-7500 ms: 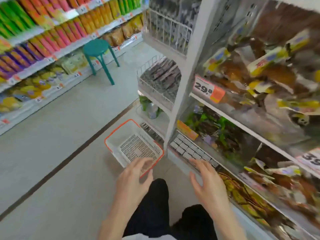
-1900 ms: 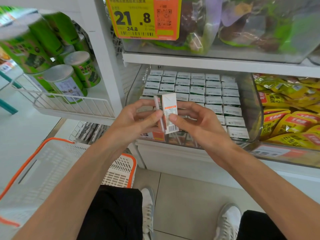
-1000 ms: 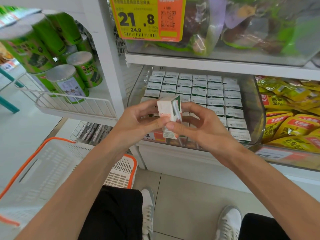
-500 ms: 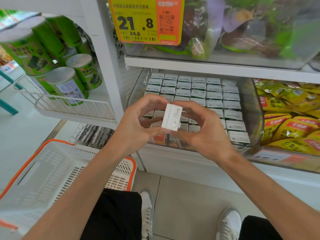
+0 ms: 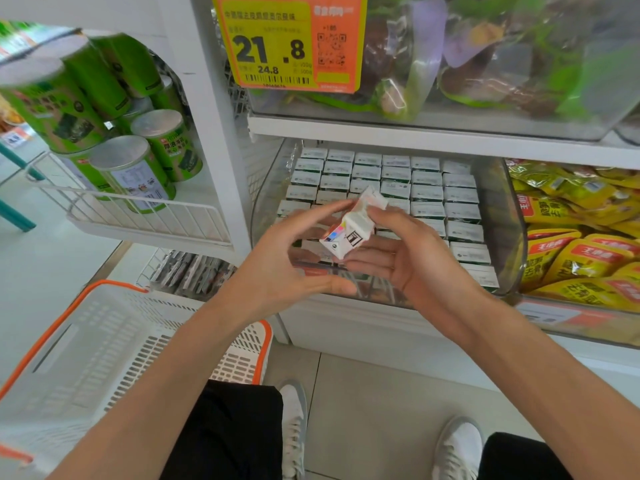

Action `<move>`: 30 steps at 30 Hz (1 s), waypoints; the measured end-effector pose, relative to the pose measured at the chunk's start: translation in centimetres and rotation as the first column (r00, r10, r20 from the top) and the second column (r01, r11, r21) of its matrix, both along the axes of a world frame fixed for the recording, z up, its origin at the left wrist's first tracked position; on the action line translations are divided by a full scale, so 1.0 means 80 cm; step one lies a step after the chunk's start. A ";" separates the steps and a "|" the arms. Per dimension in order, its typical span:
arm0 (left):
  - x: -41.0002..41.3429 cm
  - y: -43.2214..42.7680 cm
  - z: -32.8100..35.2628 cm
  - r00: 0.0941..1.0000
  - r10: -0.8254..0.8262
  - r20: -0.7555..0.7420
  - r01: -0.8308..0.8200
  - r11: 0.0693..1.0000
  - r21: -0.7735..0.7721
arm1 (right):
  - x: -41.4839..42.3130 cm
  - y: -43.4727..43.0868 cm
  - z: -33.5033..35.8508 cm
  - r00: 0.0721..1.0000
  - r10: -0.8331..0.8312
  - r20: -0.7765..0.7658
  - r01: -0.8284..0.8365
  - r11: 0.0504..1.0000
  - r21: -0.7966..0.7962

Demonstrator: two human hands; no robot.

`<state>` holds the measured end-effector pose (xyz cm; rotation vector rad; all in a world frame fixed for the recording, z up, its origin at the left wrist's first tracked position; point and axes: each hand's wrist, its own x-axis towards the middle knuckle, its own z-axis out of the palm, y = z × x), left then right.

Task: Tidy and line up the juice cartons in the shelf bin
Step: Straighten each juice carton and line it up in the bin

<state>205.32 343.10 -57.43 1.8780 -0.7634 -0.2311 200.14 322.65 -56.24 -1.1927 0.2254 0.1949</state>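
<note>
In the head view, a small white juice carton with coloured print (image 5: 349, 232) was held tilted just in front of the clear plastic shelf bin (image 5: 509, 220). It was pinched between the curled fingers of the left hand (image 5: 287, 261) and the thumb and fingers of the right hand (image 5: 412, 265). Inside the bin, white-topped cartons (image 5: 427, 192) were stood in straight rows. A white basket with an orange rim (image 5: 104, 344) was seen below and left of the bin.

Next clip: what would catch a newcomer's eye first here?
A small white carton, tilted, held between the left hand and right hand at centre, before the clear bin of neatly rowed cartons. Above, a big yellow-and-orange price tag reads 21.8; an orange-rimmed basket sits lower left.
</note>
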 end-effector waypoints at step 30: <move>0.005 -0.003 0.002 0.994 0.092 0.065 -0.086 0.992 -0.090 | 0.001 -0.006 -0.005 0.994 0.031 0.104 -0.031 1.000 -0.004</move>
